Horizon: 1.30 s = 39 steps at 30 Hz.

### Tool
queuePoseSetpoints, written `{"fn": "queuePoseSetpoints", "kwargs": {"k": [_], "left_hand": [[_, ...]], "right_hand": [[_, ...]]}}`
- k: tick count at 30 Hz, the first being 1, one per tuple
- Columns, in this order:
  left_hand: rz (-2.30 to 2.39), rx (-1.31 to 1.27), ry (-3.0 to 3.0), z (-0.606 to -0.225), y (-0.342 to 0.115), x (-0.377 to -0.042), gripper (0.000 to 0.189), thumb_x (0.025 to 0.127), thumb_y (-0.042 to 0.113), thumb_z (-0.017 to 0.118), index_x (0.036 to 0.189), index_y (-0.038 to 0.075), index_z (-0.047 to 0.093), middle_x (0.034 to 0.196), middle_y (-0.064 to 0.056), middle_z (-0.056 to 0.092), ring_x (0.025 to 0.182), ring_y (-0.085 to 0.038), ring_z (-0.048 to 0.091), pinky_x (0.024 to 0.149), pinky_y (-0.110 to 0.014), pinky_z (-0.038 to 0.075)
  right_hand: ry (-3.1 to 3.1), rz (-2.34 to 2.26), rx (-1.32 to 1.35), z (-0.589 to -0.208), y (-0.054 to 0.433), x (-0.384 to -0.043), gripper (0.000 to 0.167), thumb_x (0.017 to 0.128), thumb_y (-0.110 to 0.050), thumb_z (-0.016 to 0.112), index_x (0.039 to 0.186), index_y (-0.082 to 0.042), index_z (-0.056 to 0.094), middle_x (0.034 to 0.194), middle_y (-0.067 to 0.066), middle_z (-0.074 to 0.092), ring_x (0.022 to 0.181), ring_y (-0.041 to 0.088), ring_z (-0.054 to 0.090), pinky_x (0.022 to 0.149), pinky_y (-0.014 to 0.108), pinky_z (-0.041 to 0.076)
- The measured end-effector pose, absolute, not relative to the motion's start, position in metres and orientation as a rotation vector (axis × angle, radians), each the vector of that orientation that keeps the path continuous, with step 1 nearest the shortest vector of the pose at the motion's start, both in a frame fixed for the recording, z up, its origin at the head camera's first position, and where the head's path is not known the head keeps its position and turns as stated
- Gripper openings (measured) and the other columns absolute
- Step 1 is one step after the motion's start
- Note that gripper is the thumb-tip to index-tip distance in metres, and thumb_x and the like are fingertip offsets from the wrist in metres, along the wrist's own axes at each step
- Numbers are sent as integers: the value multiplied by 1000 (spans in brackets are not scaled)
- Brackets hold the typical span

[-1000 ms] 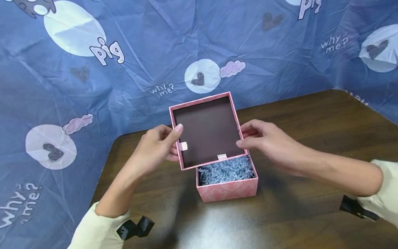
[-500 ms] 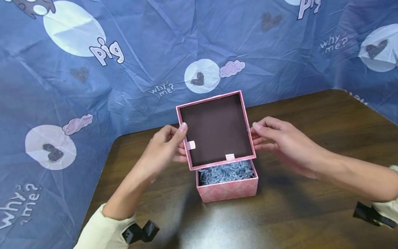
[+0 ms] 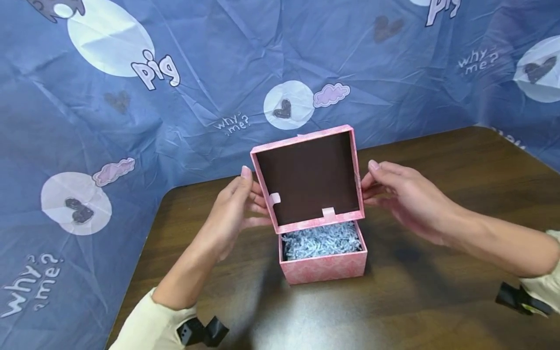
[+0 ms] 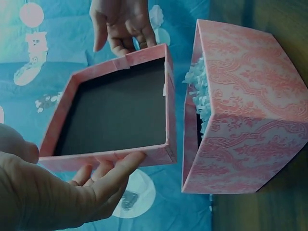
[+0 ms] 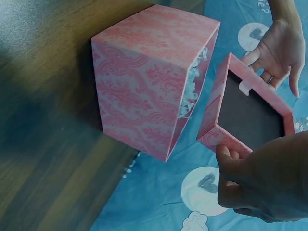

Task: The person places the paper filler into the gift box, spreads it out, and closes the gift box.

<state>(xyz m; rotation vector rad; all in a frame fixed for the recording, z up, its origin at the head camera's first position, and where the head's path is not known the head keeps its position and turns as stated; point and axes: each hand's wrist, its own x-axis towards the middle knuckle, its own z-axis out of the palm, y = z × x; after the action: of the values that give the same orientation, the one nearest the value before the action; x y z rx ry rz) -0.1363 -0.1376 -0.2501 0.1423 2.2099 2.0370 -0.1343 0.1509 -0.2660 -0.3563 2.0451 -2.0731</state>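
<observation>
A pink patterned box lid (image 3: 312,180), its dark inside facing me, is held tilted over the back of an uncovered pink box (image 3: 323,270) in the head view. Pale blue shredded paper (image 3: 321,240) fills the box. My left hand (image 3: 234,209) supports the lid's left side with extended fingers, its thumb standing up apart from the lid. On the other side, loosely bent fingertips of my right hand (image 3: 407,199) press the lid's edge. Two white tabs show inside the lid, one a lower tab (image 3: 328,213). The left wrist view shows the lid (image 4: 115,110) apart from the box (image 4: 255,96).
The box stands on a dark wooden table (image 3: 437,301). Behind it hangs a blue printed cloth (image 3: 210,63) with white circles, hearts and lettering. Black devices are strapped at both sleeves, among them a left wrist device (image 3: 201,332).
The lid has shifted right and tilted, so its lower rim faces me more. My left thumb has lifted off the lid's face, and my right thumb has come away from its edge.
</observation>
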Motion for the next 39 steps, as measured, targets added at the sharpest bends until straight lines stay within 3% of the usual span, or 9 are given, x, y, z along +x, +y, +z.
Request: {"fn": "queuePoseSetpoints", "kwargs": {"k": [4, 7, 10, 14, 17, 22, 27, 34, 39], "left_hand": [[2061, 154, 2164, -253, -138, -136, 56, 104, 48, 28, 98, -4, 50, 81, -13, 57, 75, -25, 63, 81, -50, 55], [2060, 167, 2155, -255, -137, -136, 53, 105, 43, 30, 102, -5, 54, 85, -16, 62, 85, -28, 67, 81, -49, 54], [2054, 183, 2152, -257, -136, -137, 45, 106, 33, 33, 107, -6, 54, 93, -21, 66, 97, -30, 67, 81, -48, 55], [2045, 208, 2163, -258, -136, -137, 38, 104, 24, 35, 114, -7, 55, 99, -23, 67, 99, -30, 67, 81, -47, 55], [2048, 224, 2180, -259, -135, -137, 36, 104, 21, 35, 116, -7, 56, 101, -24, 66, 96, -29, 67, 82, -45, 55], [2081, 240, 2199, -257, -133, -137, 30, 104, 19, 38, 102, -7, 53, 107, -24, 60, 100, -32, 62, 88, -43, 52], [2077, 268, 2212, -255, -134, -136, 38, 106, 25, 37, 115, -9, 50, 120, -25, 55, 115, -35, 57, 97, -37, 47], [2049, 267, 2219, -253, -143, -132, 30, 104, 14, 39, 115, -13, 46, 121, -19, 49, 114, -22, 56, 101, -29, 43], [2041, 296, 2166, -254, -146, -130, 32, 103, 7, 41, 124, -16, 46, 118, -18, 52, 105, -15, 57, 100, -28, 44]], "right_hand": [[1987, -2126, -371, -268, 153, -137, 35, 103, -33, 45, 95, -1, 55, 102, 11, 54, 101, 27, 57, 95, 34, 45], [1970, -2135, -387, -269, 153, -140, 31, 102, -32, 45, 92, -5, 57, 97, 8, 58, 100, 25, 57, 97, 37, 40], [1990, -2099, -389, -269, 154, -141, 29, 103, -29, 43, 94, -5, 57, 98, 6, 63, 100, 24, 58, 99, 38, 34], [2004, -2047, -377, -269, 156, -141, 28, 105, -27, 39, 99, -4, 55, 103, 6, 65, 103, 23, 59, 102, 39, 30], [1994, -2046, -383, -270, 159, -142, 26, 105, -26, 39, 100, -5, 54, 107, 5, 64, 106, 22, 59, 102, 37, 32], [1988, -2065, -423, -268, 162, -143, 19, 104, -19, 43, 94, -5, 51, 118, 9, 57, 114, 22, 57, 102, 33, 39], [1993, -2093, -438, -268, 164, -144, 13, 101, -9, 47, 101, 3, 51, 117, 14, 54, 113, 21, 58, 98, 28, 45], [2017, -2107, -407, -267, 165, -145, 12, 94, 2, 52, 105, -1, 56, 107, 7, 57, 95, 16, 55, 84, 23, 48], [2151, -2010, -412, -264, 164, -143, 19, 94, -3, 58, 112, 1, 55, 112, 6, 60, 101, 19, 56, 83, 24, 49]]}}
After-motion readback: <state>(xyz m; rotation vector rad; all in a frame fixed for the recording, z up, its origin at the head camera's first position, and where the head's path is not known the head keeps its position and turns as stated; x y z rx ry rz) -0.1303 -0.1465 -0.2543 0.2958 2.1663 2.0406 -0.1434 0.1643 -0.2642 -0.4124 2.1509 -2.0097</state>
